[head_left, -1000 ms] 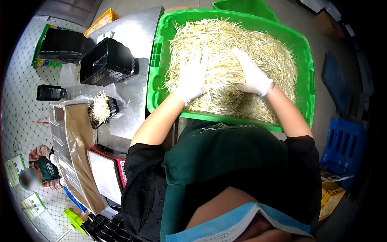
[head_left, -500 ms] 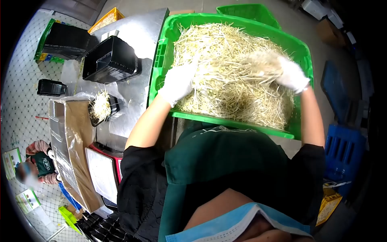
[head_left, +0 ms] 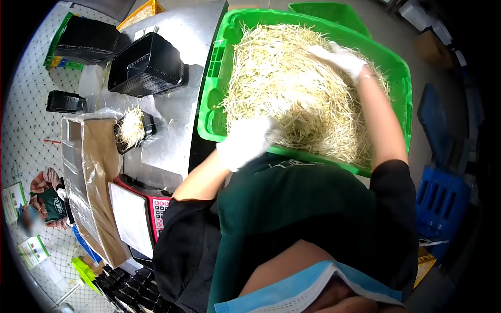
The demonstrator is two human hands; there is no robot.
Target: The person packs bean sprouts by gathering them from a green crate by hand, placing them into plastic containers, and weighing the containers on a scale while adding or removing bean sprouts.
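A green plastic crate (head_left: 210, 116) in front of me is heaped with pale bean sprouts (head_left: 282, 68). My right hand (head_left: 343, 60), in a white glove, lies on the far right part of the heap with its fingers stretched out. My left hand (head_left: 249, 142), also gloved in white, is at the crate's near left edge, over the sprouts. Its fingers are smeared by motion, so their grip is unclear. Between the hands, the sprouts dip into a darker hollow. To the left, a small black tray (head_left: 149, 127) holds a clump of sprouts.
A steel table (head_left: 172, 148) on the left bears stacked black trays (head_left: 146, 65) and a red scale (head_left: 159, 211). Beside them stands a plastic-lined cardboard box (head_left: 99, 156). Another person (head_left: 49, 201) is at the far left. A blue crate (head_left: 443, 201) stands at right.
My right hand has moved from the heap's right side to farther back and left. My left hand has come nearer and rightward to the crate's near edge. The view has shifted slightly.
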